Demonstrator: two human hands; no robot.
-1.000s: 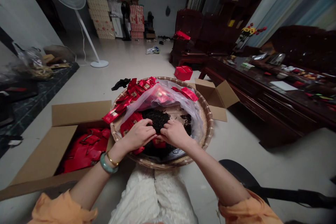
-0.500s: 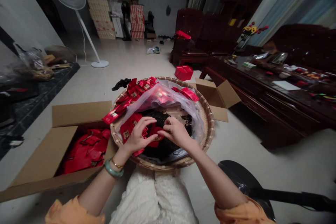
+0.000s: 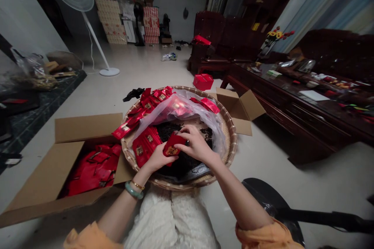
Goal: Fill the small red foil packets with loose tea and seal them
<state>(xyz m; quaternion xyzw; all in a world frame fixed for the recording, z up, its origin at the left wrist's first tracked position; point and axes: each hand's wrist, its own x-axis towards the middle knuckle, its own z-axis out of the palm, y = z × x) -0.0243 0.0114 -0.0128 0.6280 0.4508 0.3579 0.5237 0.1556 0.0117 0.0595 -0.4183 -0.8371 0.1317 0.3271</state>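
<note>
Over a round woven bamboo tray [image 3: 233,146], a small red packet [image 3: 172,148] with a gold label is held between both hands. My left hand [image 3: 158,158] grips its lower left side, thumb along the bottom. The fingers of my right hand [image 3: 194,144] pinch its right side near the top. Beneath lie dark loose leaves [image 3: 187,167], looking like tea, on a clear plastic sheet [image 3: 220,132]. More red packets [image 3: 144,144] stand in a row left of my left hand, and others are heaped along the tray's far left rim.
An open carton [image 3: 68,163] full of red packets stands at the left, another open carton [image 3: 247,105] beyond the tray at the right. A black round base with a pole [image 3: 271,198] is near my right arm. A dark wooden table [image 3: 263,85] runs along the right.
My left hand has closed on the red packet, which is now lifted and tilted with its label showing. My right hand has shifted slightly and grips it too.
</note>
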